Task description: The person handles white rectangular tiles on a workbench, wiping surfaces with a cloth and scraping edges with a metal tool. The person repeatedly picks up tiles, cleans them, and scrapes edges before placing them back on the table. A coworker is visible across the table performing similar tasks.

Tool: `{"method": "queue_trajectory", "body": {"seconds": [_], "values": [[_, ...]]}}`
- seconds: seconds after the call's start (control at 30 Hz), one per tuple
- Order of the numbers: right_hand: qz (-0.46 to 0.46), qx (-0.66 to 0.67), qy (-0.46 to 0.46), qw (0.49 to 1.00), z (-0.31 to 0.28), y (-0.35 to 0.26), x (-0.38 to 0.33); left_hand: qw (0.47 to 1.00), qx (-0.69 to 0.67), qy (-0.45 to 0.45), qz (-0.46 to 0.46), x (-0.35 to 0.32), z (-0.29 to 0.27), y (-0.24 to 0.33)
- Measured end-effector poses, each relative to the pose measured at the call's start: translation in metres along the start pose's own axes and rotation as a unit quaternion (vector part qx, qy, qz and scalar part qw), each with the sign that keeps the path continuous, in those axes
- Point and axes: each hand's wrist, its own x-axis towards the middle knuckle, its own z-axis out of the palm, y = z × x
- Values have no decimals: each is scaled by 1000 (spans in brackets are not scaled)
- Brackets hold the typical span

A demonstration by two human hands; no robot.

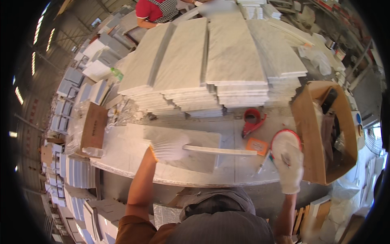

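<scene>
Currently noted: narrow white stone strip [221, 151] lying flat on worktop [227, 173], long axis left to right, near end under gloved left hand [168, 147] with fingers [162, 143] spread flat, right hand [289, 162] well apart, fingers closed on red-rimmed round object [284, 140].

Both gloved, the left hand [168, 147] stretches forward, fingers closed, while the right hand [289, 164] curls loosely.
</scene>
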Motion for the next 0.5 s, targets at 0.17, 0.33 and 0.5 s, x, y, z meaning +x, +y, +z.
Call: {"method": "queue_trajectory", "body": {"seconds": [0.17,0.33,0.5], "values": [[-158,133,-183,961,35,-39,17,998,-21,46,42,1,11,-7],[-90,158,-230,956,35,-8,24,996,-45,69,12,-12,-1,12],[-153,142,-121,970,12,-68,41,995,10,74,64,-3,10,-5]]}}
